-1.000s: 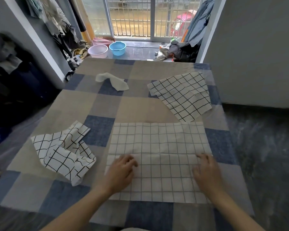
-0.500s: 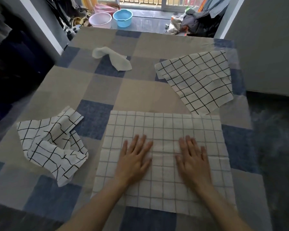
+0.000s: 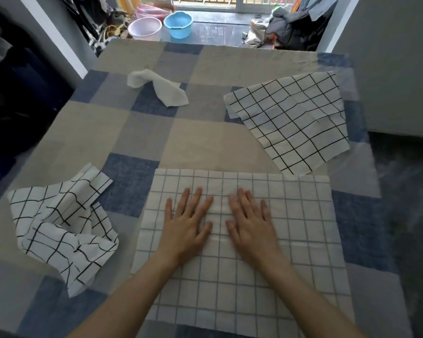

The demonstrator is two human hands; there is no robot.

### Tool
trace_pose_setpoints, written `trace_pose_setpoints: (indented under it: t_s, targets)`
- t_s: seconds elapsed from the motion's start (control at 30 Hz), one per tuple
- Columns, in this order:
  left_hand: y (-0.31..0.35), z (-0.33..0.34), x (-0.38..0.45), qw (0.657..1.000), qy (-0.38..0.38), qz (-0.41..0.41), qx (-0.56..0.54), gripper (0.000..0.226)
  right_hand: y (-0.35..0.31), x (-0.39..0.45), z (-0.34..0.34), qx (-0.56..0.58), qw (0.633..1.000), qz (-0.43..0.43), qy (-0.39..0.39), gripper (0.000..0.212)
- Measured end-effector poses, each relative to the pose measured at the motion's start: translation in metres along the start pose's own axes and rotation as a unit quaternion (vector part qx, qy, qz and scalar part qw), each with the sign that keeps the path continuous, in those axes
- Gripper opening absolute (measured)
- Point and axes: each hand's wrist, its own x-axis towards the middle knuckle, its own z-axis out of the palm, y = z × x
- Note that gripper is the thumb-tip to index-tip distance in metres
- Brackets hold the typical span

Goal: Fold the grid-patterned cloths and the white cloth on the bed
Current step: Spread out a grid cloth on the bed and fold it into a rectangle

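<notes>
Checked bedspread [image 3: 144, 132] covers the bed — both hands, left [image 3: 185, 230] and right [image 3: 250, 228], lie flat with fingers spread on the near grid-patterned cloth [image 3: 291, 240], its lower edge cut off. A crumpled grid cloth [image 3: 59, 225] lies left, another [image 3: 291, 123] far right, the white cloth [image 3: 161, 87] beyond.

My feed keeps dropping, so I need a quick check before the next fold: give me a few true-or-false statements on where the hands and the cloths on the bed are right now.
1. Both the left hand and the right hand lie flat, fingers spread, on the fine-grid cloth. True.
2. The white cloth is neatly folded. False: it lies bunched on the far part of the bed.
3. The crumpled grid cloth lies left of the hands. True.
4. The bold-grid cloth at the far right is crumpled into a ball. False: it lies spread out, mostly flat.
5. The left hand pinches a cloth corner. False: it presses flat.
</notes>
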Motion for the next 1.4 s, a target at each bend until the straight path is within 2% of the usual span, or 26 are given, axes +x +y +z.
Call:
trace_pose_setpoints:
  t_s: [0.27, 0.43, 0.57, 0.63, 0.7, 0.8, 0.9, 1.03, 1.1, 1.17, 1.23, 1.27, 1.4]
  targets:
    - [0.0, -0.003, 0.0, 1.0, -0.005, 0.01, -0.007, 0.08, 0.062, -0.005, -0.016, -0.019, 0.99, 0.137, 0.012, 0.064]
    - [-0.002, -0.005, 0.001, 1.0, -0.015, 0.009, -0.01, 0.086, 0.069, -0.005, -0.018, -0.021, 0.989, 0.148, 0.005, 0.065]
    - [-0.001, -0.007, 0.001, 1.0, -0.027, 0.012, -0.01, 0.1, 0.046, -0.006, -0.023, -0.008, 0.984, 0.175, 0.016, 0.065]
    - [0.0, -0.007, 0.001, 1.0, -0.025, 0.007, -0.008, 0.104, 0.01, -0.018, -0.021, 0.018, 0.989, 0.141, 0.035, 0.064]
    - [-0.001, -0.006, 0.0, 1.0, -0.02, 0.011, -0.01, 0.102, -0.028, -0.041, -0.007, 0.05, 0.992, 0.119, 0.014, 0.062]
    - [-0.002, -0.004, 0.0, 1.0, -0.011, 0.017, -0.008, 0.09, -0.045, -0.072, 0.014, 0.022, 0.99, 0.14, -0.003, 0.061]
    - [-0.004, -0.002, -0.001, 1.0, -0.003, 0.023, -0.02, 0.076, -0.018, -0.102, 0.014, 0.001, 0.987, 0.158, -0.006, 0.062]
    - [0.0, -0.005, -0.003, 1.0, 0.003, 0.008, -0.025, 0.071, 0.03, -0.152, 0.002, -0.007, 0.965, 0.262, 0.022, 0.064]
    - [0.023, -0.012, -0.015, 0.998, 0.013, -0.007, -0.054, 0.069, 0.038, -0.158, 0.002, -0.011, 0.958, 0.286, 0.032, 0.064]
    - [0.056, -0.009, -0.045, 0.994, 0.018, 0.064, -0.091, 0.066, 0.038, -0.157, 0.004, -0.019, 0.956, 0.289, 0.041, 0.064]
    - [0.076, 0.01, -0.082, 0.986, -0.001, 0.159, -0.056, 0.064, 0.038, -0.157, 0.004, -0.022, 0.957, 0.285, 0.042, 0.064]
    - [0.076, 0.019, -0.094, 0.985, -0.011, 0.17, -0.035, 0.063, 0.038, -0.158, 0.005, -0.022, 0.958, 0.283, 0.041, 0.064]
    - [0.037, 0.023, -0.118, 0.992, -0.036, 0.117, -0.01, 0.062, 0.041, -0.162, 0.004, -0.016, 0.962, 0.27, 0.031, 0.064]
